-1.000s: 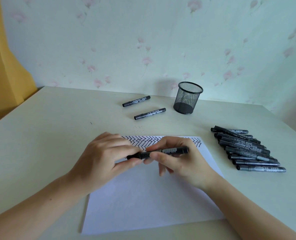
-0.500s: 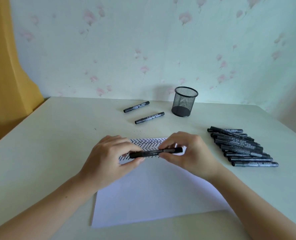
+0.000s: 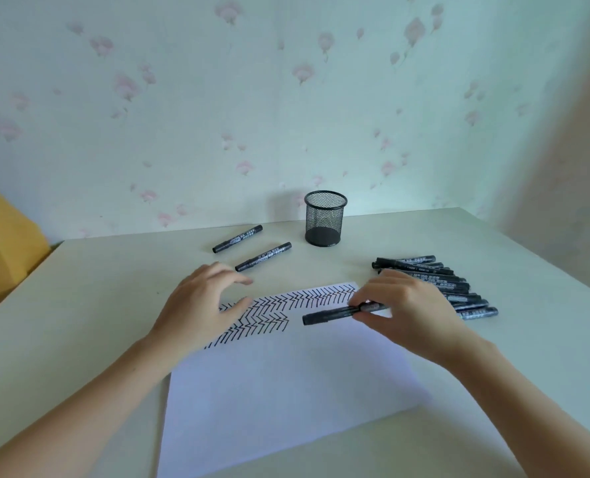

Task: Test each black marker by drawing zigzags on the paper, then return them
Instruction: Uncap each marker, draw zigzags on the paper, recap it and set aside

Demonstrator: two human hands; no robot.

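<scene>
Released by the left hand (fingers now spread), the marker juts leftward from the right hand's pinch over the paper.

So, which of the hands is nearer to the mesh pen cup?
Left, narrowly. The left hand hovers open, in front of the mesh pen cup and to its left. The right hand holds a marker over the paper, in front and right.

1. I see a pale table running across my view.
2. Behind it I've got floral wallpaper, pink blossoms on pale green.
3. At my far left, something yellow stands beside the table's edge.
</scene>
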